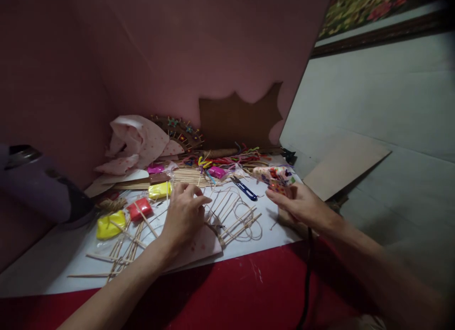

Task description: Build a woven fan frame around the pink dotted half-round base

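Note:
My left hand [185, 214] is over a pink dotted piece [202, 247] with sticks and a looped cord [250, 226] at its right. Its fingers are bent and apart, and nothing shows between them. At the right edge of the white surface, my right hand [295, 202] is closed around a colourful patterned object [279, 181]; what it is cannot be made out. Blue thread snips [245, 188] lie between the hands. Left of my left hand are a red packet [140, 209], yellow packets [111, 225] and loose wooden sticks [133, 242].
A purple bottle [42, 188] stands at the left. Behind are crumpled dotted cloth [137, 140], a decorated brown arch [181, 131], coloured strings [245, 157] and a jagged brown board [238, 119]. A dark cable [307, 282] hangs at the front right.

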A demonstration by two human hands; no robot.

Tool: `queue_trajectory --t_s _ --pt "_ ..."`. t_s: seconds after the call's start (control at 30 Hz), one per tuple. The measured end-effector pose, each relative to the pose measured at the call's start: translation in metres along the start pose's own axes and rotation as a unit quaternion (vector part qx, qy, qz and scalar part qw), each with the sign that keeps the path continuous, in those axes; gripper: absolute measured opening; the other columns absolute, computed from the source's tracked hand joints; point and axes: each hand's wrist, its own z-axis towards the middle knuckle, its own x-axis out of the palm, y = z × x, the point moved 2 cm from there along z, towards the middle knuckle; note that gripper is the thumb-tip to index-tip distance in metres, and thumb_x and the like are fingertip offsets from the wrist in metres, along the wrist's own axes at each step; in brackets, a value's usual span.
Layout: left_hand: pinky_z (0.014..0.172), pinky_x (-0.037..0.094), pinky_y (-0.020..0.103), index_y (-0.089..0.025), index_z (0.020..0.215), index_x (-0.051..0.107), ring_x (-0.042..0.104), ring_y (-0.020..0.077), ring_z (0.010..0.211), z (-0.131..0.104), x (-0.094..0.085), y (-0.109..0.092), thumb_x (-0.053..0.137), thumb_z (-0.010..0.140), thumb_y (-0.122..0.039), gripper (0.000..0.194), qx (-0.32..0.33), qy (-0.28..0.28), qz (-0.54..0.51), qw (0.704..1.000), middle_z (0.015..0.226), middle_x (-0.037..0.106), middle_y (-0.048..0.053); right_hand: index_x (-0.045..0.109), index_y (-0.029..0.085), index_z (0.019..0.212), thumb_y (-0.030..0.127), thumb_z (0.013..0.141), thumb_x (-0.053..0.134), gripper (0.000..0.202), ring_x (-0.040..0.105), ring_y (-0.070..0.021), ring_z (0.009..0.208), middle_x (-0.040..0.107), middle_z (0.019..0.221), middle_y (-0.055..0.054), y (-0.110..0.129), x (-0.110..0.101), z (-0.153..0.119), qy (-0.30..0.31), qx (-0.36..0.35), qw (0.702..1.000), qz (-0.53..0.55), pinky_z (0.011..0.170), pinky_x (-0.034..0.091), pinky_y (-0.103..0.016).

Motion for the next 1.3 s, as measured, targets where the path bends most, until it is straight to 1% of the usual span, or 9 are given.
queue_trajectory --t_s 0.1,0.23,0.3,0.37,0.47,0.57,0.77,0.93,1.3 --pt "0.074 0.043 0.042 -0.021 0.076 0.074 0.045 0.0244 0.085 0.003 -0.009 0.000 0.049 0.070 0.001 0.034 -0.002 -0.022 -0.002 1.000 0.081 0.065 0.008 0.051 0.021 0.080 0.045 0.075 0.059 0.026 0.048 -0.0142 0.053 0.052 0.058 0.001 -0.026 -0.022 -0.010 -0.092 -0.007 0.988 -0.121 0.048 0.035 -0.024" --pt "0.075 0.042 0.043 -0.024 0.076 0.074 0.044 0.0243 0.084 0.006 -0.018 -0.005 0.050 0.071 -0.002 0.033 0.012 -0.025 0.004 1.000 0.079 0.065 0.006 0.048 0.021 0.079 0.037 0.077 0.053 0.017 0.050 -0.0164 0.060 0.056 0.069 -0.002 -0.052 -0.032 -0.026 -0.114 0.060 0.953 -0.274 0.054 0.034 -0.026" --pt "0.076 0.041 0.043 -0.024 0.075 0.073 0.044 0.0243 0.085 0.006 -0.021 -0.008 0.050 0.072 -0.003 0.032 0.019 -0.016 0.009 1.000 0.078 0.065 0.006 0.048 0.021 0.079 0.036 0.077 0.052 0.016 0.051 -0.0173 0.062 0.057 0.073 -0.004 -0.053 -0.033 -0.032 -0.133 0.071 0.944 -0.295 0.055 0.034 -0.027" --pt "0.076 0.041 0.042 -0.024 0.075 0.073 0.045 0.0242 0.085 0.005 -0.023 -0.012 0.051 0.073 -0.004 0.030 0.022 -0.007 0.015 1.000 0.078 0.065 0.006 0.049 0.021 0.079 0.038 0.077 0.053 0.018 0.051 -0.0175 0.063 0.057 0.072 -0.004 -0.046 -0.030 -0.036 -0.145 0.046 0.955 -0.255 0.055 0.034 -0.027" --pt "0.076 0.041 0.041 -0.022 0.076 0.073 0.045 0.0243 0.084 -0.002 -0.021 -0.016 0.052 0.074 -0.006 0.027 0.025 -0.001 0.021 0.999 0.077 0.066 0.006 0.049 0.020 0.074 0.043 0.075 0.055 0.023 0.047 -0.0148 0.055 0.052 0.061 0.000 -0.026 -0.016 -0.037 -0.104 0.002 0.988 -0.110 0.048 0.034 -0.025" --pt "0.074 0.042 0.041 -0.020 0.083 0.072 0.045 0.0248 0.085 -0.014 -0.016 -0.016 0.051 0.075 -0.006 0.026 0.025 -0.012 0.025 0.999 0.079 0.065 0.008 0.049 0.019 0.068 0.044 0.074 0.056 0.027 0.040 -0.0099 0.042 0.048 0.052 0.003 -0.003 0.007 -0.035 -0.014 0.017 1.000 -0.001 0.038 0.029 -0.023" --pt "0.075 0.043 0.041 -0.020 0.091 0.069 0.047 0.0235 0.084 -0.032 -0.008 -0.006 0.051 0.076 -0.005 0.027 0.013 -0.050 0.028 0.998 0.083 0.064 0.008 0.049 0.018 0.061 0.042 0.077 0.055 0.030 0.038 -0.0063 0.032 0.045 0.045 0.004 0.031 0.038 -0.012 0.096 0.072 0.993 -0.009 0.030 0.029 -0.019" --pt "0.075 0.043 0.041 -0.018 0.090 0.069 0.046 0.0255 0.087 -0.032 -0.010 -0.009 0.052 0.077 -0.006 0.025 0.002 -0.051 0.028 0.998 0.083 0.064 0.008 0.050 0.018 0.058 0.051 0.080 0.050 0.040 0.039 -0.0071 0.032 0.044 0.045 0.003 0.025 0.053 0.007 0.177 0.040 0.983 0.007 0.028 0.030 -0.019" --pt "0.075 0.043 0.044 -0.017 0.082 0.070 0.044 0.0271 0.087 -0.031 -0.008 -0.013 0.052 0.075 -0.003 0.024 0.005 -0.043 0.013 0.999 0.080 0.063 0.009 0.046 0.018 0.062 0.045 0.077 0.053 0.032 0.037 -0.0074 0.044 0.044 0.051 0.003 0.009 0.062 0.006 0.136 0.070 0.987 -0.051 0.037 0.027 -0.020"
